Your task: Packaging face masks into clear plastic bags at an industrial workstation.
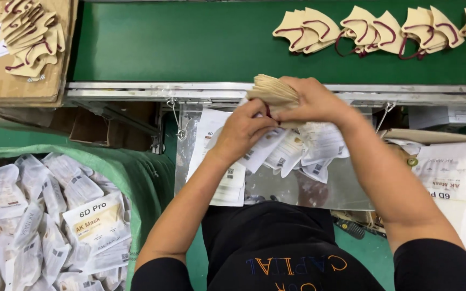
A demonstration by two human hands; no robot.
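My right hand [313, 100] grips a stack of folded beige face masks [272, 91] with dark red ear loops, just below the metal edge of the conveyor. My left hand [242, 128] meets it from the left, fingers closed on the stack's lower side. Under both hands, several white printed pouches [292, 153] hang fanned out over a clear plastic sheet [341, 188].
A green conveyor belt [190, 43] carries several bundles of beige masks [384, 29] at the upper right. A cardboard box [22, 81] with more masks sits at the upper left. A green sack [130, 172] of filled white pouches [55, 215] lies lower left. Flat pouches [449, 172] are stacked at right.
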